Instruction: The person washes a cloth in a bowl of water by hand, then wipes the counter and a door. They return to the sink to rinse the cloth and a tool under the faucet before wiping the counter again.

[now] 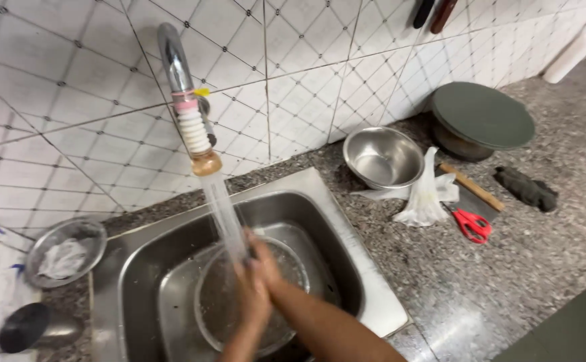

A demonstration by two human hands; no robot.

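Watching through the head camera, I saw both hands held together under the stream of water (226,218) that fell from the tap (184,100) into the steel sink (346,268). The left hand (253,305) and the right hand (265,268) were pressed against each other, palm to palm as far as I could make out; the fingers (258,249) lay close together, gripping nothing, though the blur of the water kept me from telling each one apart. Directly beneath the hands, inside the sink, sat a round glass bowl (293,268), and the hands hovered over its middle.

Right of the sink, on the speckled stone surface (507,268), stood an empty steel bowl (383,157) near the tiled wall. Just beside that bowl lay a crumpled clear plastic bag (427,194), and further right of the sink, red-handled scissors (473,224). Beyond them, far right of the sink, rested a dark green round lid (484,114) on a pot. Left of the sink, a small steel dish (65,251) held something white.
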